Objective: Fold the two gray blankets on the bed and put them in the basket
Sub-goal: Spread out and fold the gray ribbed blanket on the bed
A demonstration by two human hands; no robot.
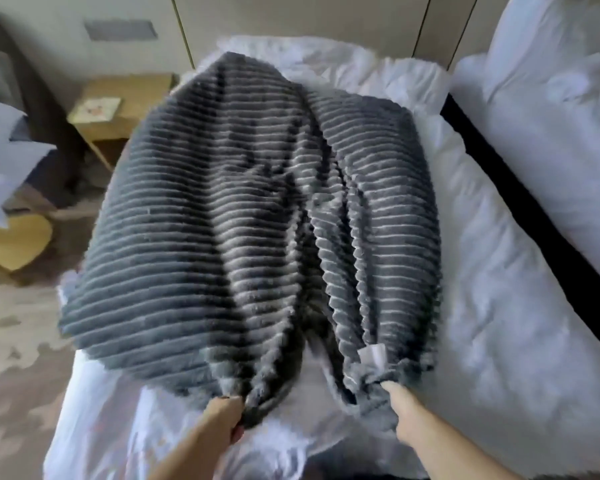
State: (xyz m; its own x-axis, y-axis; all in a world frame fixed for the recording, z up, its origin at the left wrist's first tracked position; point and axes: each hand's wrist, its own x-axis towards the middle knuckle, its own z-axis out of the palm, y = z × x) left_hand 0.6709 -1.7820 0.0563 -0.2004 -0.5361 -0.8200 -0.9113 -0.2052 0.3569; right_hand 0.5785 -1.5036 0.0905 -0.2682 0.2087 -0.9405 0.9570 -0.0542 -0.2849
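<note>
A dark gray ribbed blanket [222, 209] lies spread over the white bed [499, 306], bunched into long folds down its middle. My left hand [224, 417] grips the near left corner of the blanket. My right hand [404, 410] grips the near right corner, beside a small white label [373, 356]. Both corners are lifted slightly off the bedding. Only one gray blanket is visible, and no basket is in view.
A second white bed [551, 116] stands to the right across a dark gap [534, 209]. A wooden nightstand [118, 105] and a yellow stool [14, 244] stand on the patterned carpet to the left. Wall panels run behind the bed.
</note>
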